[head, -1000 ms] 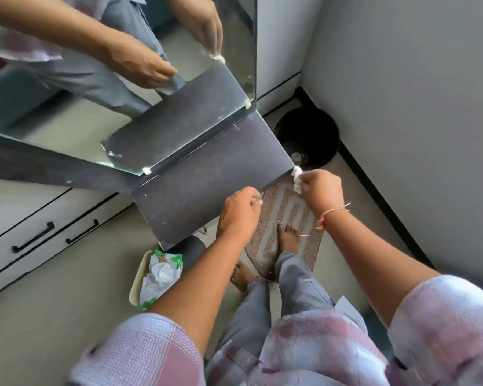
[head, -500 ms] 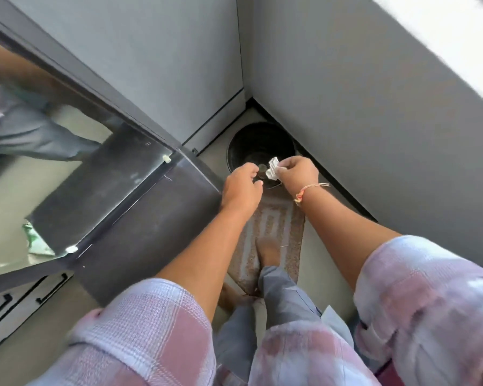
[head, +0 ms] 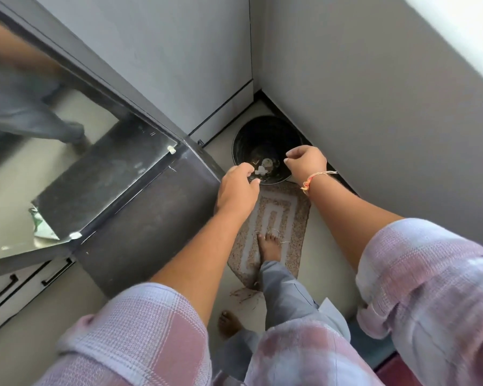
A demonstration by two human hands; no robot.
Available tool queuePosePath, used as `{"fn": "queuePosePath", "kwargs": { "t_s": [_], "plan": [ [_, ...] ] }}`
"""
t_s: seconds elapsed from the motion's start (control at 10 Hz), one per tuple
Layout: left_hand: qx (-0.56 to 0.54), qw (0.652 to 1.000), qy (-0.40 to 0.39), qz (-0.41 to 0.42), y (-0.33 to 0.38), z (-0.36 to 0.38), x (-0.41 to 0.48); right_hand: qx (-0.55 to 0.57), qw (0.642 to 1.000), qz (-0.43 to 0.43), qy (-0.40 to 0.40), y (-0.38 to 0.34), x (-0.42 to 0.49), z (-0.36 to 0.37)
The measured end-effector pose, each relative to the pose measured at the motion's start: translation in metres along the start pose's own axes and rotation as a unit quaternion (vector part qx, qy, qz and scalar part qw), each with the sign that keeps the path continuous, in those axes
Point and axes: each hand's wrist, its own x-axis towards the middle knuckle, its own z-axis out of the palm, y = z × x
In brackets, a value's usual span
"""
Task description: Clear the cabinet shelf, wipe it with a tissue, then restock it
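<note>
Two hands of mine, left hand and right hand, hover loosely curled and empty above the black bin, tissue lying inside below them.

Bin mouth seemingly open; shelf crowds left.
</note>
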Motion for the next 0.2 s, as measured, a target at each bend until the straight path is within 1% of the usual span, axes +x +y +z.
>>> {"fn": "queuePosePath", "kwargs": {
  "t_s": [0.1, 0.2],
  "plan": [
    [-0.006, 1.0, 0.009, 0.003, -0.005, -0.005, -0.019, -0.01, 0.999, -0.029, -0.014, 0.001, -0.016, 0.001],
    [0.0, 0.999, 0.026, 0.021, -0.015, -0.015, -0.05, -0.046, 0.992, -0.118, -0.005, -0.006, -0.058, 0.005]
  ]
}}
